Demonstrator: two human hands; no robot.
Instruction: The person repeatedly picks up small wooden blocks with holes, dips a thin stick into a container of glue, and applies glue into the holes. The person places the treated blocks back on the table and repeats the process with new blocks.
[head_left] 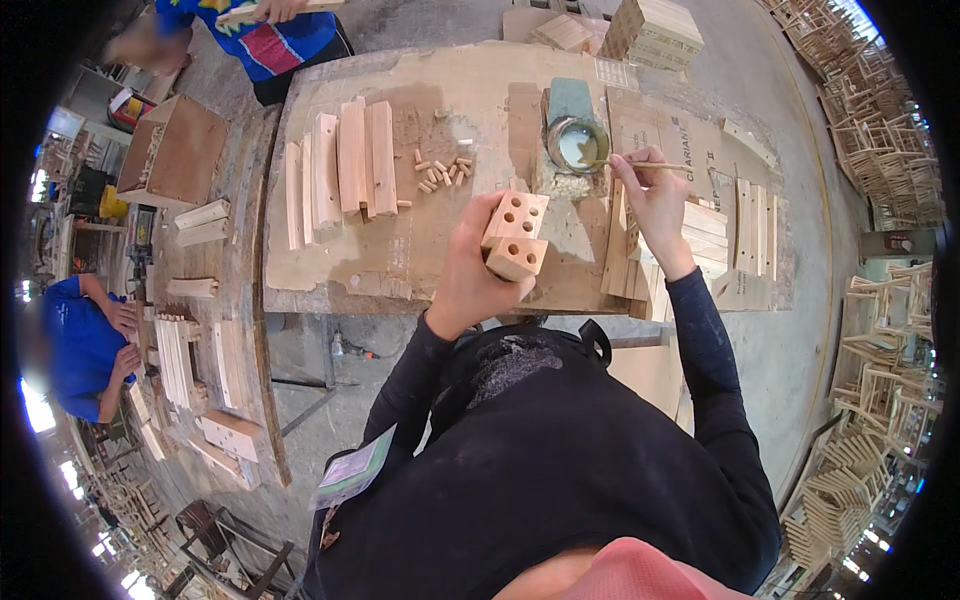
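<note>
My left hand [462, 268] is closed around a few pale wooden pieces [517, 262], held together with their drilled ends facing up. Pairs of round holes show in those ends. My right hand [655, 205] pinches a thin stick [674, 167]; its far end reaches over a round pot [553, 152] holding a whitish liquid [574, 146]. Whether the stick's tip touches the liquid I cannot tell. Left of the pot, several short wooden dowels [440, 175] lie loose on the cardboard-covered table [440, 255].
Curved wooden slats [352, 155] stand in a row at the table's left. More wooden pieces [705, 235] are stacked by my right forearm. Two people in blue work nearby, one at the far left corner, one at the left bench [255, 370]. Stacked wooden frames [880, 390] line the right.
</note>
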